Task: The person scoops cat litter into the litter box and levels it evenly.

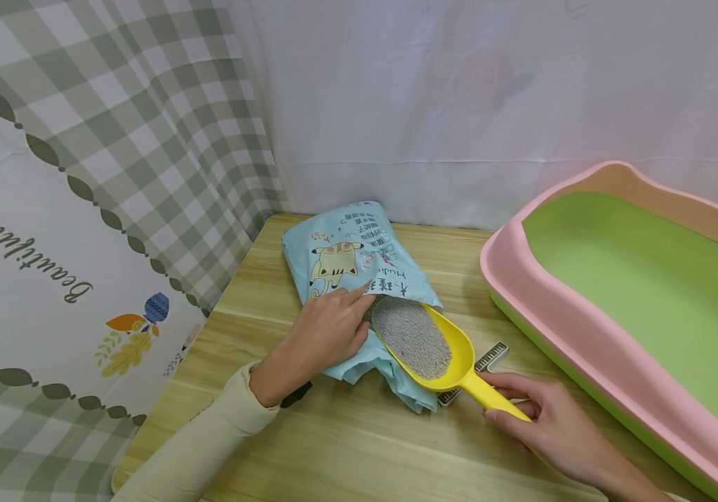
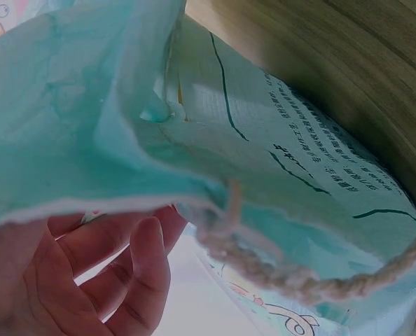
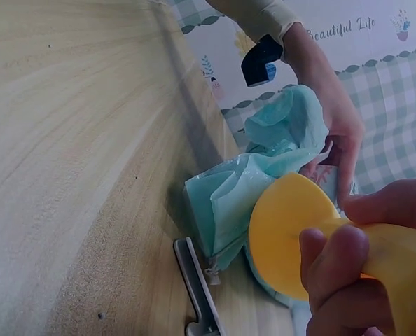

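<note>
A light-blue bag of cat litter (image 1: 359, 240), printed with a cat, lies on the table with its mouth facing me. My left hand (image 1: 327, 324) holds the bag's upper rim, and in the left wrist view its fingers (image 2: 148, 262) show at the torn edge. My right hand (image 1: 550, 422) grips the handle of a yellow scoop (image 1: 462, 348) from the side. Grey granules (image 1: 412, 335) fill much of the scoop, whose front end lies inside the bag's mouth. From the right wrist, the scoop's underside (image 3: 285, 231) shows beside the crumpled lower flap (image 3: 225, 203).
To the right stands a large litter box (image 1: 560, 300) with a pink rim and green inside. A small grey-and-black object (image 1: 491, 355) lies under the scoop. Behind the wooden table (image 1: 346, 446) hangs white cloth (image 1: 396, 104), with checked cloth (image 1: 196, 104) at left.
</note>
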`<state>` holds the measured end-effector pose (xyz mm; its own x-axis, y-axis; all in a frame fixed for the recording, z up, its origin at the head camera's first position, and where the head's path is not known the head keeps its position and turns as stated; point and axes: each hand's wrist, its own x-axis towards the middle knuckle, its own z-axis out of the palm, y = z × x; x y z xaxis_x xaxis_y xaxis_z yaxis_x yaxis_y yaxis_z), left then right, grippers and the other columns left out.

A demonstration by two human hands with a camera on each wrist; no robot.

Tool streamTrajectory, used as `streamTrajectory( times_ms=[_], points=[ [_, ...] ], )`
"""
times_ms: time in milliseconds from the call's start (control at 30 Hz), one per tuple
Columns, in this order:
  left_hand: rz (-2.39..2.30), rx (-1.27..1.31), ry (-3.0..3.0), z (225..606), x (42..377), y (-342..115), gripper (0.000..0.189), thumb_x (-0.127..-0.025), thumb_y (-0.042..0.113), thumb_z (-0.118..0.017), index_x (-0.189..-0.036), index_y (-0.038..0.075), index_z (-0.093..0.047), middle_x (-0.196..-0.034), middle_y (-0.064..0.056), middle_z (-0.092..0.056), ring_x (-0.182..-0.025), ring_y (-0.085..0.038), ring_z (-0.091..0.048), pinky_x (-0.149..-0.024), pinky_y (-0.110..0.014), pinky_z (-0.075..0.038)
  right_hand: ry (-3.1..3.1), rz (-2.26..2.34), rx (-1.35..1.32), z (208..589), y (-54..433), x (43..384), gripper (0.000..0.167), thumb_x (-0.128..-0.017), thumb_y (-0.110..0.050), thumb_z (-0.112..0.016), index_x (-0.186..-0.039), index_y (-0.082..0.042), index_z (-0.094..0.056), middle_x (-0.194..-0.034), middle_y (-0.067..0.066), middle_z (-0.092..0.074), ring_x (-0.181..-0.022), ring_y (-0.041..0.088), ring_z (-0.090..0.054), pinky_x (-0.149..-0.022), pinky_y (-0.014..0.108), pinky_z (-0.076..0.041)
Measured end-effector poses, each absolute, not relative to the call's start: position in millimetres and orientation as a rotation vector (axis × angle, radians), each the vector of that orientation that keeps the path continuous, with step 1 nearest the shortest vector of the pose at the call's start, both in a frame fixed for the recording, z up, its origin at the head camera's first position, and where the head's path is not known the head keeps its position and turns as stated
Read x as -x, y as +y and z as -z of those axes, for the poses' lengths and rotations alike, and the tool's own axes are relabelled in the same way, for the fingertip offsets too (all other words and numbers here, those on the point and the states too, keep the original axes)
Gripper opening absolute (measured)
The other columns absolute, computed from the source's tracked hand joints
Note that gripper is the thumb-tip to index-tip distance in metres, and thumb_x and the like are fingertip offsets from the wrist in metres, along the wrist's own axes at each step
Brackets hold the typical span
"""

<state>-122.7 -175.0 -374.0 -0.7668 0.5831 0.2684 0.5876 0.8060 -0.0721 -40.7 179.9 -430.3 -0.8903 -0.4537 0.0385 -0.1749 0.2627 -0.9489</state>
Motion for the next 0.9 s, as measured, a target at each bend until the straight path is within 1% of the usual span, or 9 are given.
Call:
streamTrajectory(
  times_ms=[167,333,567,800,900],
  points=[
    [0.039,0.904,-2.703,374,123,-175,0.036,-0.094,0.018,-0.084,-0.126,0.005,-0.077,-0.138,-0.012,-0.075,-0.093,-0.028,-0.075,-0.068,-0.044,-0.062,2.312,1.661,0.571,431,183,37,0.046,-0.102,-0.005,-0.078,-0.147,-0.005,-0.069,-0.115,0.011,-0.076,-0.046,0.02,-0.058,-0.039,0.032,-0.046],
    [0.03,0.91,-2.699,375,123,-175,0.037,-0.094,0.018,-0.084,-0.127,0.005,-0.077,-0.138,-0.013,-0.075,-0.092,-0.028,-0.075,-0.066,-0.043,-0.062,2.337,1.652,0.596,432,187,35,0.046,-0.101,-0.004,-0.078,-0.147,-0.003,-0.069,-0.112,0.007,-0.077,-0.046,0.018,-0.057,-0.039,0.032,-0.045],
    [0.028,0.91,-2.707,375,123,-174,0.036,-0.093,0.019,-0.085,-0.126,0.005,-0.078,-0.138,-0.013,-0.075,-0.094,-0.028,-0.075,-0.069,-0.043,-0.063,2.323,1.677,0.653,436,192,29,0.046,-0.101,0.0,-0.076,-0.146,-0.003,-0.069,-0.116,0.001,-0.079,-0.046,0.016,-0.057,-0.039,0.03,-0.046],
    [0.02,0.905,-2.712,375,123,-174,0.035,-0.093,0.02,-0.084,-0.125,0.005,-0.077,-0.138,-0.013,-0.075,-0.093,-0.028,-0.075,-0.068,-0.042,-0.063,2.315,1.695,0.634,438,197,23,0.046,-0.1,0.002,-0.075,-0.145,-0.001,-0.068,-0.115,-0.002,-0.08,-0.045,0.015,-0.056,-0.039,0.03,-0.046],
    [0.016,0.904,-2.715,376,123,-175,0.035,-0.094,0.019,-0.084,-0.126,0.006,-0.077,-0.138,-0.012,-0.075,-0.093,-0.028,-0.075,-0.067,-0.042,-0.062,2.313,1.696,0.649,439,200,21,0.047,-0.1,0.004,-0.075,-0.146,-0.002,-0.068,-0.115,-0.003,-0.08,-0.045,0.012,-0.055,-0.039,0.03,-0.046]
  ],
)
